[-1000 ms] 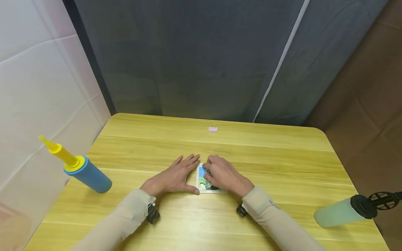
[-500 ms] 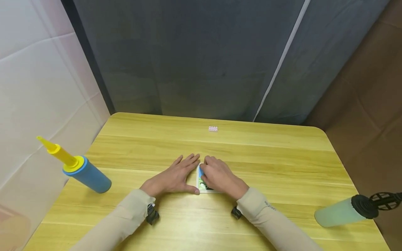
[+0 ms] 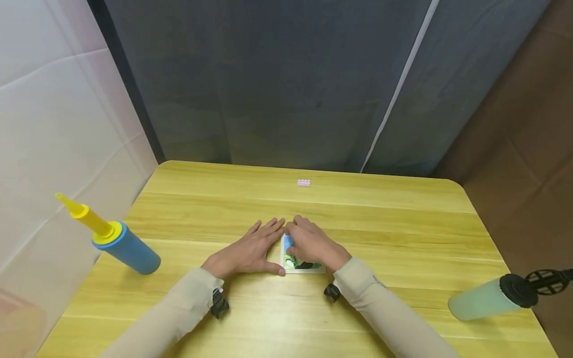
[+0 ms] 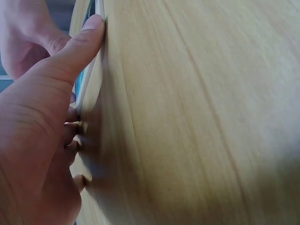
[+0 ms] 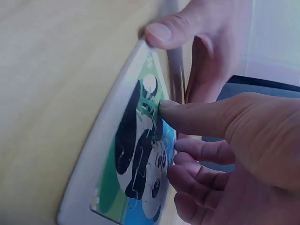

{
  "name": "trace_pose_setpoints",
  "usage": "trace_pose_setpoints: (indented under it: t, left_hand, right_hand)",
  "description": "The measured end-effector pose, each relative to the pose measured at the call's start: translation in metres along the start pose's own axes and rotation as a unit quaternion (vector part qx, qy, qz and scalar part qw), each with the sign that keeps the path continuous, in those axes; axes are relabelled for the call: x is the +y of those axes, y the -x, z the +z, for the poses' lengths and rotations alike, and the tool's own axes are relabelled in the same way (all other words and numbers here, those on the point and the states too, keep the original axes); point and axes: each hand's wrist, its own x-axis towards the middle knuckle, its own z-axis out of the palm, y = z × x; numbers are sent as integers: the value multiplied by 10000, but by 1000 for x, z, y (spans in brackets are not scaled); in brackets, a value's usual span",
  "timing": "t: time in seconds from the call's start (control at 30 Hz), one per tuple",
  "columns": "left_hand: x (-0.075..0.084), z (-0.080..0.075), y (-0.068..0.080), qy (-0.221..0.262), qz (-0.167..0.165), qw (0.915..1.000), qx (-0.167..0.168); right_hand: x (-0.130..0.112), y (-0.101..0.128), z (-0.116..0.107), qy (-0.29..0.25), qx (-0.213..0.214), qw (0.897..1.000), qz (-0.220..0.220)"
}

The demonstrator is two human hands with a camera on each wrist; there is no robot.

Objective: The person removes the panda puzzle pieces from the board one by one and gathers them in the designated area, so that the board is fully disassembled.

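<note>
A panda jigsaw puzzle point(image 3: 304, 265) in a white frame lies flat on the wooden table, with seams between its pieces visible in the right wrist view. My left hand point(image 3: 255, 251) rests beside it, fingers spread, the thumb at the frame's near left corner. Over the puzzle is my right hand point(image 3: 313, 243), its thumb tip touching the picture point(image 5: 147, 168). The other fingers of that hand are bent loosely near the puzzle's far part. Between thumb and fingers I see no loose piece, though the hand covers part of the picture.
A pink toy brick point(image 3: 304, 183) lies near the table's back edge. To the left stands a blue hand pump point(image 3: 130, 251) with a yellow nozzle. A pale green bottle point(image 3: 483, 299) with a black lid is at the right.
My right hand has moved a little left and away from me across the puzzle, showing more of its near right corner. My left hand has stayed in place.
</note>
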Motion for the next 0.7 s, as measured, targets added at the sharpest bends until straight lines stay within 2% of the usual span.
trace_pose_setpoints:
  t: [0.3,0.7]
  left_hand:
    - [-1,2,1,11,-15,10000,21]
    - [-1,0,-1,-25,-66,10000,-1]
  right_hand:
    - [6,-1,1,-622,-126,9980,47]
    - [15,-2,4,-865,141,9960,-158]
